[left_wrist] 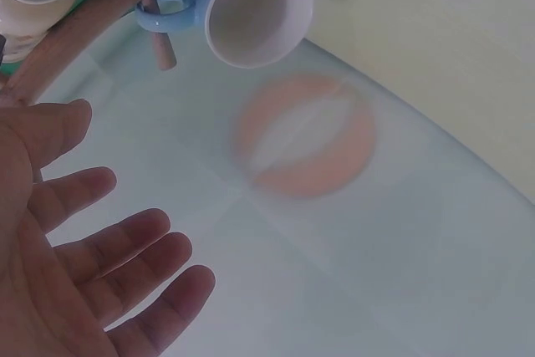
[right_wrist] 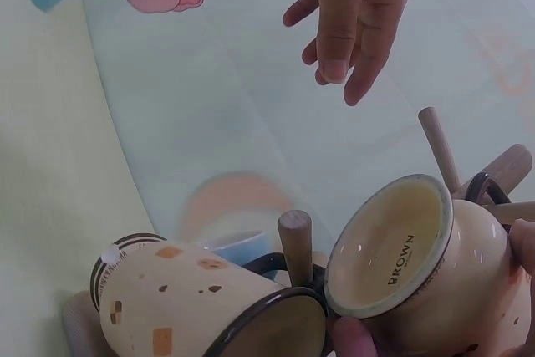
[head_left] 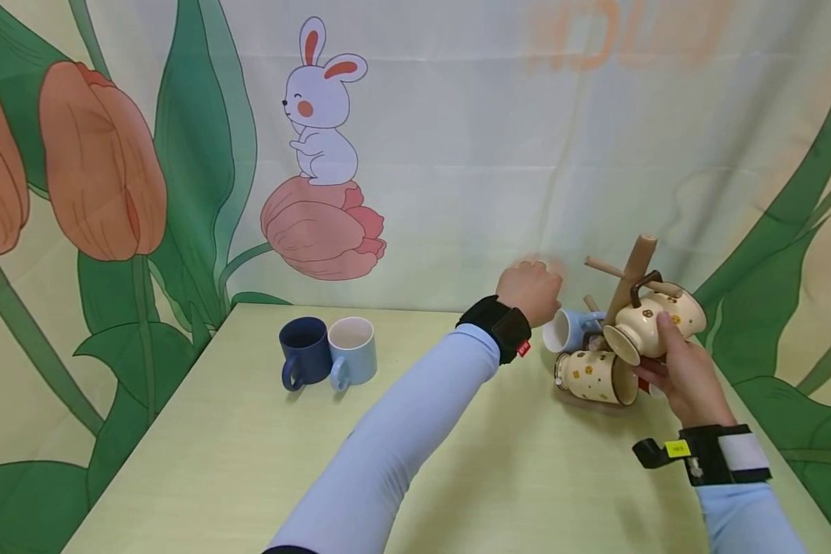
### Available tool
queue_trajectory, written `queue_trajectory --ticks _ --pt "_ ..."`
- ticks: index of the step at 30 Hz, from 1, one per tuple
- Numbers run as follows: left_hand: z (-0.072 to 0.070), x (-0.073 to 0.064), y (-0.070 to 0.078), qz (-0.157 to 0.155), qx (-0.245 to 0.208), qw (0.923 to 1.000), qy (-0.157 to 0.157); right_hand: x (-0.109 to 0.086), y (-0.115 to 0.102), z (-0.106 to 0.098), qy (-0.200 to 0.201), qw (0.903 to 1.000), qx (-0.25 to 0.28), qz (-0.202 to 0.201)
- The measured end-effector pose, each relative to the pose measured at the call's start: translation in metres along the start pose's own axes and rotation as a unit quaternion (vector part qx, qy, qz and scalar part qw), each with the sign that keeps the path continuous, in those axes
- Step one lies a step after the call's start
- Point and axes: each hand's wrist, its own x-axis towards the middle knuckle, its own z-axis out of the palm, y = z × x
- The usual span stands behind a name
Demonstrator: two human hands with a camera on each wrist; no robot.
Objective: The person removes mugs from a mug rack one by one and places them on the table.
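My right hand (head_left: 695, 381) grips a cream mug (head_left: 640, 327) with brown spots, its dark handle at an upper peg of the wooden mug tree (head_left: 626, 288). In the right wrist view the base of this cream mug (right_wrist: 401, 248) reads "BROWN". Below it a second cream mug (head_left: 592, 377) lies sideways at a lower peg. Behind, a light blue mug (left_wrist: 259, 18) has its handle round a peg. My left hand (head_left: 529, 292) hovers left of the tree, touching nothing; the left wrist view shows its fingers (left_wrist: 138, 269) loosely extended.
A navy mug (head_left: 306, 350) and another light blue mug (head_left: 355, 352) stand upright side by side on the left of the pale table (head_left: 215, 462). A printed cloth (head_left: 443, 154) hangs behind the table. Something red and white is partly hidden behind the lower cream mug.
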Motion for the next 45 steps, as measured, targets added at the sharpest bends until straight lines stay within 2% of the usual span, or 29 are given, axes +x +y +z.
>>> queue_trajectory --ticks 4,13,20,28,34,45 --pt "0.001 0.001 0.001 0.006 0.009 0.9999 0.001 0.001 -0.001 0.002 0.012 0.9995 0.026 0.01" --pt "0.002 -0.001 0.001 0.004 0.013 0.9999 -0.001 0.0 -0.003 0.0 0.045 0.9988 0.016 0.014" --pt "0.004 -0.001 0.002 0.001 0.003 0.9999 -0.011 -0.008 -0.009 -0.001 0.056 0.998 0.024 -0.018" --pt "0.007 -0.005 0.0 0.006 -0.001 1.0 -0.006 -0.018 -0.014 -0.007 0.077 0.9959 0.034 -0.032" --pt "0.012 -0.007 -0.002 0.004 -0.012 0.9999 -0.011 -0.023 -0.016 -0.011 0.095 0.9915 0.06 -0.066" --pt "0.009 -0.014 -0.005 0.014 -0.051 0.9984 -0.02 -0.038 -0.025 -0.011 0.122 0.9814 0.079 -0.126"
